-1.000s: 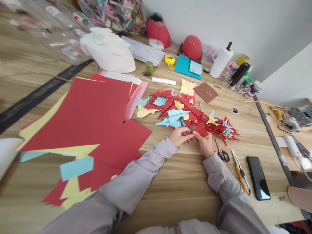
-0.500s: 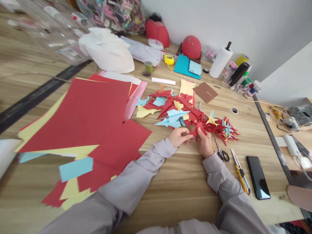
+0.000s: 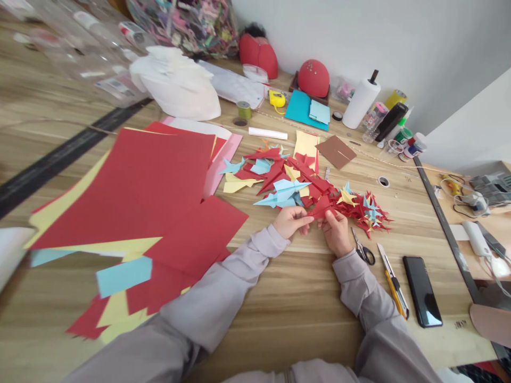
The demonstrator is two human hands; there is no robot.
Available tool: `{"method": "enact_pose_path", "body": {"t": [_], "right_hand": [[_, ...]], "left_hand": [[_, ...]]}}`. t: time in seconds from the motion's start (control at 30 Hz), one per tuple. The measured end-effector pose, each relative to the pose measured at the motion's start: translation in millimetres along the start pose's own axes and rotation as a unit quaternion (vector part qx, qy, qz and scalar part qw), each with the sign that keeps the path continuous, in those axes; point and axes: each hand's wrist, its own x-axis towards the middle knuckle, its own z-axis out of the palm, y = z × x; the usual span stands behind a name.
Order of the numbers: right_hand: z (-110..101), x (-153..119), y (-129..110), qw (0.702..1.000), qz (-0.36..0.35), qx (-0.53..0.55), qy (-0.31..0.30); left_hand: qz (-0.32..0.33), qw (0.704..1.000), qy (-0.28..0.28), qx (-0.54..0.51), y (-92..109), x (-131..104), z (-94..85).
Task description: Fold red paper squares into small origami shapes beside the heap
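Between both hands is a small folded piece of red paper (image 3: 321, 207). My left hand (image 3: 293, 221) pinches its left end, thumb on top. With thumb and fingers, my right hand (image 3: 336, 230) grips its near right side. Just behind the hands lies a heap of folded paper pieces, among them a light blue paper plane (image 3: 284, 192) and a yellow folded piece (image 3: 346, 197). Spiky red, blue and yellow folded pieces (image 3: 371, 210) sit to the right. The far outline of the held paper merges with red pieces behind it.
Large red sheets (image 3: 131, 186) cover the left side, with paper offcuts (image 3: 123, 276) nearer me. Scissors (image 3: 364, 249), a utility knife (image 3: 393, 282) and a black phone (image 3: 423, 291) lie at right. A tape measure (image 3: 276, 98) and a white roll (image 3: 361, 101) stand at the back.
The red paper has turned in my fingers and shows a broader flat face. My right thumb has shifted slightly down, and both hands stay over the same spot.
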Motion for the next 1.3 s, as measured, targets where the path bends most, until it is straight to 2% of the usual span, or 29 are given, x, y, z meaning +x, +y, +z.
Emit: {"method": "enact_pose_path", "body": {"t": [0.13,0.33,0.63,0.77,0.97,1.0,1.07,1.13,1.17,1.2,1.27,1.3], "right_hand": [[0.5,-1.7,3.8,0.998,-0.013,-0.059,-0.024],[3.5,-1.7,1.4,0.999,0.024,-0.017,-0.016],[1.2,-0.1,4.9,0.999,-0.017,0.037,-0.003],[6.0,-6.1,7.2,0.994,-0.068,-0.073,-0.038],[14.4,-14.4,14.5,0.972,-0.162,-0.172,0.021],[13.8,-14.8,15.8,0.962,-0.184,-0.197,0.031],[11.3,-15.3,17.9,0.935,-0.233,-0.261,0.063],[7.7,-15.6,19.3,0.884,-0.288,-0.348,0.118],[5.9,-15.8,19.8,0.85,-0.316,-0.396,0.146],[4.2,-16.0,20.0,0.813,-0.343,-0.442,0.16],[1.4,-16.4,20.0,0.74,-0.4,-0.519,0.154],[0.3,-16.7,19.8,0.706,-0.426,-0.548,0.14]], "left_hand": [[0.001,1.0,-0.005,-0.008,-0.5,0.9,-1.3],[-0.008,1.0,-0.023,-0.003,1.6,1.1,-2.0],[-0.007,0.998,0.008,-0.057,-5.4,4.1,-4.2],[-0.02,0.998,-0.003,-0.067,-7.1,5.1,-3.7],[0.019,1.0,-0.016,0.006,-9.6,6.3,-0.8],[0.047,0.999,0.0,0.027,-11.1,6.4,0.4],[0.15,0.983,0.092,0.045,-15.1,5.3,4.1],[0.213,0.96,0.163,0.083,-19.5,2.1,9.5],[0.219,0.957,0.16,0.102,-21.5,0.0,12.7],[0.214,0.962,0.134,0.106,-23.0,-2.3,16.1],[0.209,0.971,0.09,0.07,-24.7,-6.7,22.5],[0.214,0.971,0.088,0.057,-24.7,-8.4,25.2]]}}
